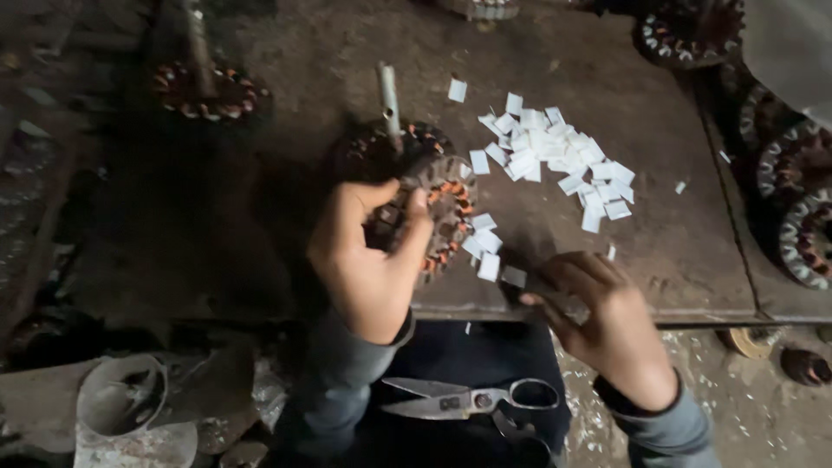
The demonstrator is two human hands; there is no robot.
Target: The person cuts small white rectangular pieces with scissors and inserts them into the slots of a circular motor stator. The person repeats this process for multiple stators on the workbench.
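Head view, looking straight down at a dark, worn table. I see my left hand at the near edge, its grip closed around a round motor stator with copper-coloured windings showing between its teeth; thumb and fingers pinch the stator's left rim, and the part stands tilted on the table rather than lying flat. Just behind it sits a second stator with a metal shaft rising from its middle.

My right hand rests at the table's front edge, to the right of the held stator. Its fingers are curled around something dark and slim; I cannot tell what that is, and the picture is blurred there. A small white paper slip lies at its fingertips, touching or nearly so.

A few more slips lie beside the held stator, and a loose pile of white slips spreads across the table further back and to the right, well apart from both hands.

On my lap, below the table edge, lie a pair of scissors, blades pointing left. More stators are stacked at the right edge, and another stands back left.
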